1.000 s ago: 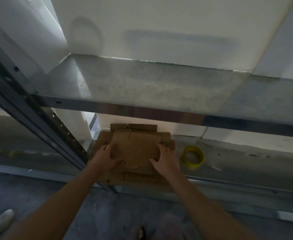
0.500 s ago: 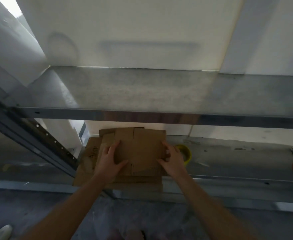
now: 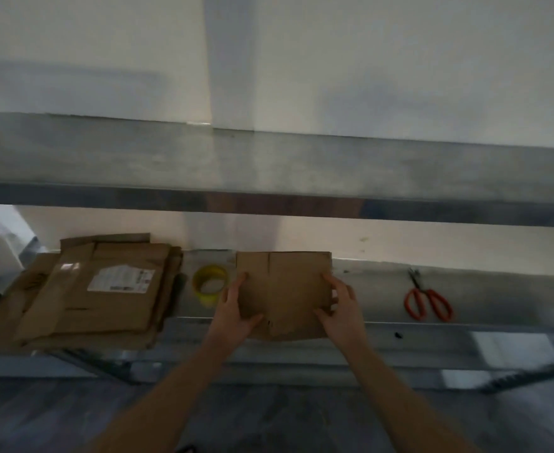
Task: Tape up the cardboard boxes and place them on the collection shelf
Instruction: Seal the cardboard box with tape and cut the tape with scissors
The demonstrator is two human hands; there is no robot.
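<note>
A flattened brown cardboard box (image 3: 285, 289) lies over the front part of the lower metal shelf (image 3: 377, 289). My left hand (image 3: 234, 308) grips its left edge, thumb on top. My right hand (image 3: 342, 305) grips its right edge the same way. A stack of flattened cardboard boxes (image 3: 86, 295), the top one with a white label, lies at the shelf's left end. A yellow tape roll (image 3: 210, 286) lies flat between the stack and the held box, just left of my left hand.
Orange-handled scissors (image 3: 427, 302) lie on the lower shelf to the right. An upper metal shelf (image 3: 269, 165) spans the view above, with a white wall behind it. Dark floor lies below the shelf's front edge.
Both hands have lifted one flattened box off the stack and carried it right, past the tape roll. The view has swung right, bringing the scissors into sight.
</note>
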